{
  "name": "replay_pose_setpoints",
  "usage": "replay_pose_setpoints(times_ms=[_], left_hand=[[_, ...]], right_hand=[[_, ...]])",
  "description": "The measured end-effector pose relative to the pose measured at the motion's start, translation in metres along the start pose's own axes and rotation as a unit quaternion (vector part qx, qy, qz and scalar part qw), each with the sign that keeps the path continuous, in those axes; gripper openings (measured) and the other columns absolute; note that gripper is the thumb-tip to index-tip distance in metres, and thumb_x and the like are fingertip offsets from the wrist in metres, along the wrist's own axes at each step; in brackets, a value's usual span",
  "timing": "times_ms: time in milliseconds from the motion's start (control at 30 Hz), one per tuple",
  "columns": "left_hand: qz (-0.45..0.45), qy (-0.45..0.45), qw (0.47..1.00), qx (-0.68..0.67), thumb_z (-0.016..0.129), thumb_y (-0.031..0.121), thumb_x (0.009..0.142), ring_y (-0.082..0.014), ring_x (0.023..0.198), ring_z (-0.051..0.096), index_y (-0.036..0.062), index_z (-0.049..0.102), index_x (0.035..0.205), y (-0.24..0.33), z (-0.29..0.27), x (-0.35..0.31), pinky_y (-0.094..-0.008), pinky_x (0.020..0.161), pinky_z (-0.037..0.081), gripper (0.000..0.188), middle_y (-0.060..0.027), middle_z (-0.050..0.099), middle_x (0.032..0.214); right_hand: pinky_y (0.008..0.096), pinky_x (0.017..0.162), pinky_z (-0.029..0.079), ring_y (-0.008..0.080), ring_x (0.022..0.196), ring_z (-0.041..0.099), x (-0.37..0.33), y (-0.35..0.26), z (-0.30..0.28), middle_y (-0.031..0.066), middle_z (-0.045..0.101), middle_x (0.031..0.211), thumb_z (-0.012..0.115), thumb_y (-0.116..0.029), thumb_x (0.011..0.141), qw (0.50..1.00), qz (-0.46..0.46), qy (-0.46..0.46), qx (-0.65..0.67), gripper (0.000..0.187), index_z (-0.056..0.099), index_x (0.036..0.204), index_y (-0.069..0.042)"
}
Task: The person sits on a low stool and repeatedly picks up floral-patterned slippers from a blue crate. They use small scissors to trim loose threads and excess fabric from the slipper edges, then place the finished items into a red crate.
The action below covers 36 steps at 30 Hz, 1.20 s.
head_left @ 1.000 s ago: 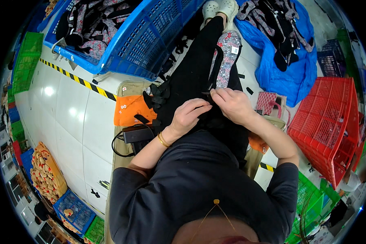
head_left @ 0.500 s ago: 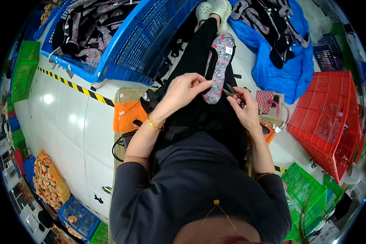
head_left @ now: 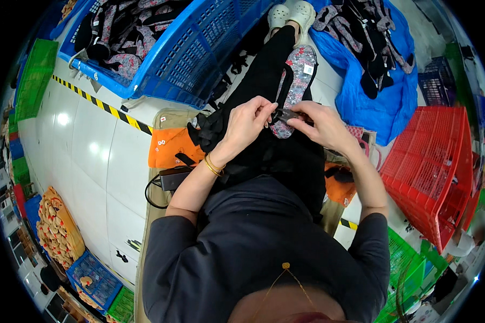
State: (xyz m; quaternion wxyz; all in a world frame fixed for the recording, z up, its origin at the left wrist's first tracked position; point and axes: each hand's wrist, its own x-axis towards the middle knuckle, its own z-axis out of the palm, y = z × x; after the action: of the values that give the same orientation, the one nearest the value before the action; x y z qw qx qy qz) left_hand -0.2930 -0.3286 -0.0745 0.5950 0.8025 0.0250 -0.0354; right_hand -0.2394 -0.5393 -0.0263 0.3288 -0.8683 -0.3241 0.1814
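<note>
Across my black-clad legs lies a long, sole-shaped piece of grey and red patterned fabric [head_left: 300, 81] with a black strap [head_left: 285, 85] along its left side and a white label near the far end. My left hand [head_left: 249, 119] pinches black material at the near end of the piece, fingertips pressed together. From the right, my right hand [head_left: 320, 125] grips small dark thread snips [head_left: 287, 114], their blades pointing left toward the left fingertips. Whether the blades touch the material cannot be made out.
A large blue crate [head_left: 186, 54] with similar patterned pieces stands ahead left. More pieces lie on a blue sheet [head_left: 374, 116] ahead right. Red crates [head_left: 423, 172] stand at the right, a green crate [head_left: 404, 258] nearer. Orange cloth [head_left: 170, 146] lies beside my left thigh.
My right hand has moved left with the snips, bringing the blades to my left fingertips over the piece's near end. The left hand has shifted slightly and still pinches there.
</note>
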Motion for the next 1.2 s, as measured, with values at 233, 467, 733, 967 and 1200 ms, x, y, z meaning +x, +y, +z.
replay_pose_setpoints(times_ms=[233, 467, 733, 967, 1200], left_hand=[[0.025, 0.017, 0.998, 0.052, 0.063, 0.019, 0.093, -0.0062, 0.054, 0.057, 0.001, 0.064, 0.087, 0.004, 0.003, -0.001, -0.0213, 0.05, 0.044, 0.019, -0.002, 0.062, 0.064], [0.0, 0.04, 0.999, -0.006, 0.062, 0.018, 0.094, -0.0045, 0.057, 0.053, 0.0007, 0.064, 0.089, 0.002, -0.012, -0.006, -0.0198, 0.052, 0.042, 0.018, -0.0001, 0.06, 0.066], [0.115, 0.019, 0.992, 0.047, 0.071, 0.015, 0.085, -0.01, 0.071, 0.056, 0.0023, 0.061, 0.103, 0.006, -0.022, -0.007, -0.0223, 0.059, 0.046, 0.024, -0.0052, 0.06, 0.094], [0.137, -0.039, 0.984, 0.105, 0.073, 0.01, 0.083, -0.014, 0.067, 0.059, -0.0017, 0.056, 0.103, 0.002, 0.012, -0.014, -0.0248, 0.064, 0.05, 0.029, -0.0086, 0.057, 0.102], [-0.112, -0.113, 0.801, -0.577, 0.058, -0.002, 0.09, -0.0173, 0.107, 0.061, 0.0001, 0.048, 0.122, -0.013, 0.024, -0.017, -0.0312, 0.094, 0.049, 0.033, -0.0111, 0.06, 0.119]], right_hand=[[0.0462, 0.069, 0.05, 0.0378, 0.076, 0.065, 0.03, -0.026, -0.016, 0.0176, 0.066, 0.076, 0.062, -0.031, 0.087, 0.977, -0.02, -0.118, -0.178, 0.028, 0.061, 0.088, -0.003], [0.0424, 0.063, 0.047, 0.0335, 0.07, 0.061, 0.028, -0.018, -0.03, 0.0154, 0.063, 0.074, 0.064, -0.028, 0.086, 0.993, 0.0, -0.067, -0.1, 0.025, 0.06, 0.091, -0.003], [0.0237, 0.056, 0.038, 0.0054, 0.065, 0.05, -0.025, 0.049, 0.016, -0.0013, 0.055, 0.074, 0.067, -0.024, 0.09, 0.948, 0.169, 0.09, 0.254, 0.026, 0.06, 0.101, -0.002], [0.0168, 0.048, 0.03, 0.0026, 0.065, 0.049, -0.056, 0.053, 0.042, -0.0003, 0.06, 0.086, 0.061, -0.025, 0.095, 0.847, 0.236, 0.144, 0.454, 0.033, 0.053, 0.117, -0.002], [0.0155, 0.04, 0.025, 0.0061, 0.066, 0.058, -0.036, 0.021, 0.052, 0.0049, 0.065, 0.096, 0.064, -0.027, 0.093, 0.694, 0.189, 0.235, 0.654, 0.044, 0.048, 0.125, -0.001]])
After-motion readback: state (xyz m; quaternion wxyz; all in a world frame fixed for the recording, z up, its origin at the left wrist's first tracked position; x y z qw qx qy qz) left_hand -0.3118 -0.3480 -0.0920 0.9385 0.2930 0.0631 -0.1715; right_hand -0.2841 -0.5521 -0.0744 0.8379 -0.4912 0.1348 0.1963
